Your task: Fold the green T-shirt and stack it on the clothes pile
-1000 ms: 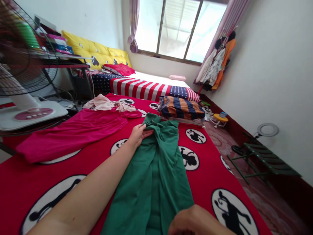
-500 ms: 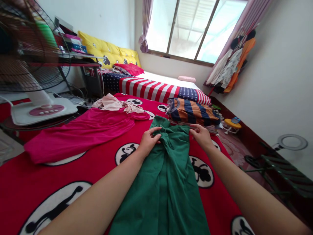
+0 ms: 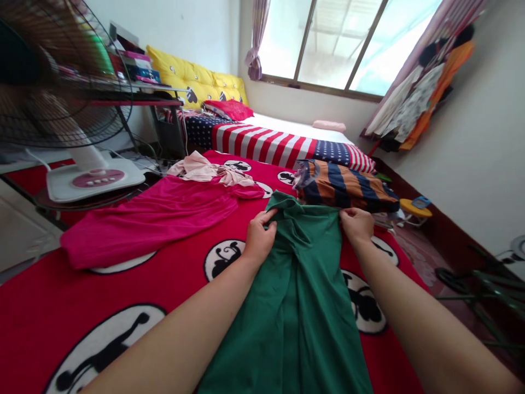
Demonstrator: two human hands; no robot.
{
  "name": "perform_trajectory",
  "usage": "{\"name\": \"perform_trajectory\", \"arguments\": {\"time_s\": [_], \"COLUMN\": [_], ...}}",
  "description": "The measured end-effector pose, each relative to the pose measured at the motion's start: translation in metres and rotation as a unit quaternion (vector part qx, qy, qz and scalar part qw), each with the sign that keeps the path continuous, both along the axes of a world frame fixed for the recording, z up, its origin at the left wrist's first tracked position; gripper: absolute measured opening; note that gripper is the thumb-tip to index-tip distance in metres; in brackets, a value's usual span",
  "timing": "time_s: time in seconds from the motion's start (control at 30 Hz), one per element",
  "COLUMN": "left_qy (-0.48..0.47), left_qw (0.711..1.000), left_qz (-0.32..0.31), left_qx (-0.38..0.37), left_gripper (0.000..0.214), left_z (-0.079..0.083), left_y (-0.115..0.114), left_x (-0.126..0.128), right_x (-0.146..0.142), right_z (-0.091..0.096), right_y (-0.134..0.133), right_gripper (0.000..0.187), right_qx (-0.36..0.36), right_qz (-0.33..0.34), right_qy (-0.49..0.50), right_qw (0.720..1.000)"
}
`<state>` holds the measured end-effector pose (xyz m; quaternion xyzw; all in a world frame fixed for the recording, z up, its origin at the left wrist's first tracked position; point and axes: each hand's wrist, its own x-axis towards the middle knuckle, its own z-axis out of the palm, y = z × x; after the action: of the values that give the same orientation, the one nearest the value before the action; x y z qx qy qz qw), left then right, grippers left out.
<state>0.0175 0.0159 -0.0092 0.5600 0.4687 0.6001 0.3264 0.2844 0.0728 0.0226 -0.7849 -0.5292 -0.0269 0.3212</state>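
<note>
A green garment [image 3: 303,295] lies lengthwise on a red blanket [image 3: 172,284] printed with black-and-white cartoon circles. Both of my arms reach out over it. My left hand [image 3: 259,239] pinches the far left edge of the green cloth, fingers closed on it. At the far right corner my right hand [image 3: 356,224] grips the same end of the cloth. The far end of the garment is bunched and wrinkled between the two hands.
A magenta garment [image 3: 156,219] lies spread to the left, a pale pink one [image 3: 205,169] beyond it. A folded orange-and-navy striped cloth [image 3: 344,186] sits just past my hands. A standing fan [image 3: 61,109] is at left, a flag-patterned bed [image 3: 270,145] behind, a green rack [image 3: 488,284] at right.
My right hand came up from near my body to the far right corner of the green garment and took hold. The left hand shifted its grip on the far edge.
</note>
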Motion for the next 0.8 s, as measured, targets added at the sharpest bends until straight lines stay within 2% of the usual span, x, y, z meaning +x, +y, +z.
{"name": "perform_trajectory", "arguments": {"time_s": [0.2, 0.3, 0.37, 0.43, 0.5, 0.57, 0.63, 0.8], "left_qy": [0.093, 0.116, 0.122, 0.135, 0.156, 0.177, 0.193, 0.208], "left_qw": [0.995, 0.991, 0.99, 0.989, 0.986, 0.982, 0.979, 0.976], "left_qz": [0.01, 0.041, 0.061, 0.066, 0.064, 0.062, 0.066, 0.067], "left_qx": [-0.032, -0.041, -0.03, -0.009, 0.003, 0.006, 0.005, -0.003], "left_gripper": [0.041, 0.033, 0.025, 0.02, 0.017, 0.012, 0.01, 0.021], "left_z": [0.001, 0.002, 0.002, 0.002, 0.001, 0.0, 0.0, 0.001], "left_y": [-0.001, -0.002, -0.003, -0.005, -0.008, -0.009, -0.011, -0.012], "left_x": [0.001, 0.002, 0.004, 0.006, 0.008, 0.01, 0.01, 0.01], "right_x": [-0.014, -0.024, -0.034, -0.047, -0.06, -0.071, -0.079, -0.09], "right_z": [-0.004, 0.004, 0.008, 0.011, 0.013, 0.014, 0.016, 0.017], "right_y": [-0.004, -0.01, -0.016, -0.02, -0.022, -0.02, -0.017, -0.007], "right_gripper": [0.029, 0.028, 0.026, 0.025, 0.023, 0.021, 0.021, 0.022], "right_qx": [-0.058, -0.008, 0.049, 0.071, 0.05, 0.011, -0.03, -0.116], "right_qz": [-0.014, -0.007, 0.043, 0.134, 0.219, 0.254, 0.249, 0.23], "right_qy": [-0.058, -0.092, -0.108, -0.104, -0.097, -0.106, -0.129, -0.149], "right_qw": [0.997, 0.996, 0.992, 0.983, 0.97, 0.961, 0.959, 0.955]}}
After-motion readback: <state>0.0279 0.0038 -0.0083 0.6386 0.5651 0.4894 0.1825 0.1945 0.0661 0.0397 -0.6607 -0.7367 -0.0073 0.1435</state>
